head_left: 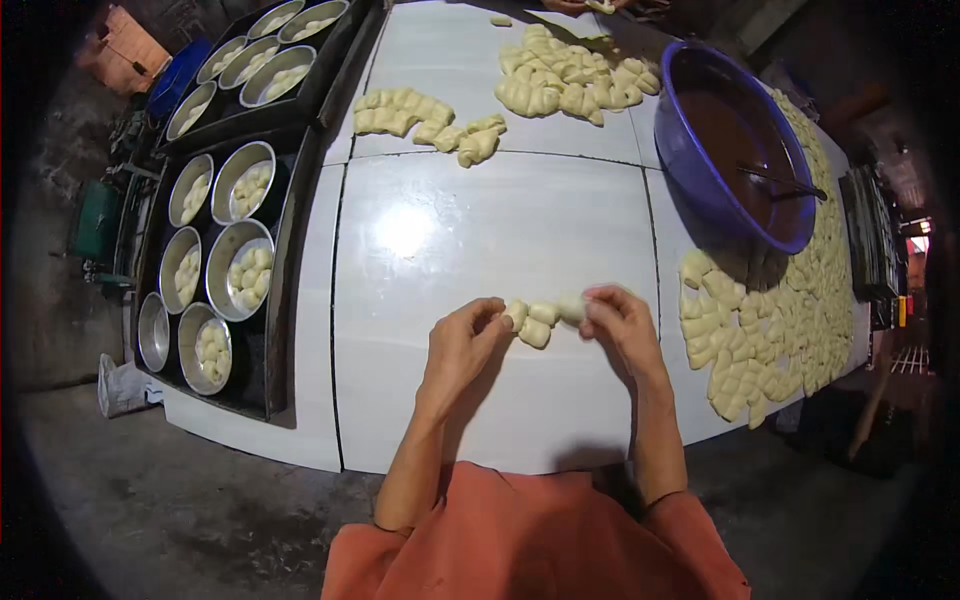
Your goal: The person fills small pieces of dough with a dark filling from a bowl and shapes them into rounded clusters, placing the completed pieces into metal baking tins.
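Both hands pinch a short row of dough pcs [540, 318] at table [420, 240] centre, left hand [462, 345] fingers narrow at 9 o'clock end, right hand [622, 325] at 3 o'clock; best w/ light, even pressure so pcs stay joined.

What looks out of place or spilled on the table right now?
Nothing stands out. Both hands, left and right, hold a short row of dough pieces over the white table. Dough piles, the blue bowl and the pans sit tidy.
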